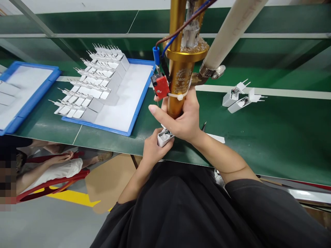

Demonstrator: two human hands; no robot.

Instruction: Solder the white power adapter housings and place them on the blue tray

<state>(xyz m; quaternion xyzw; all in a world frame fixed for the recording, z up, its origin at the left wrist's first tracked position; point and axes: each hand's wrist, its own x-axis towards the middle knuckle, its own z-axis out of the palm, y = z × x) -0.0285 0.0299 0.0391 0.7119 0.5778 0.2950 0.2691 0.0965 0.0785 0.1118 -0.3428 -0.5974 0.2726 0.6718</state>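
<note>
Gold tube [179, 74] cut off above, its tip probably hidden behind the right grip [186, 119].

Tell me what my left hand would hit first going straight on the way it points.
Probably your right hand, around the gold cylinder: it appears just beyond the white casing your left hand holds, though depth is hard to judge.

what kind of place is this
Probably a factory assembly line: there's a long green bench, a blue tray with rows of matching white cases, and a wired gold tool over the bench.
</note>
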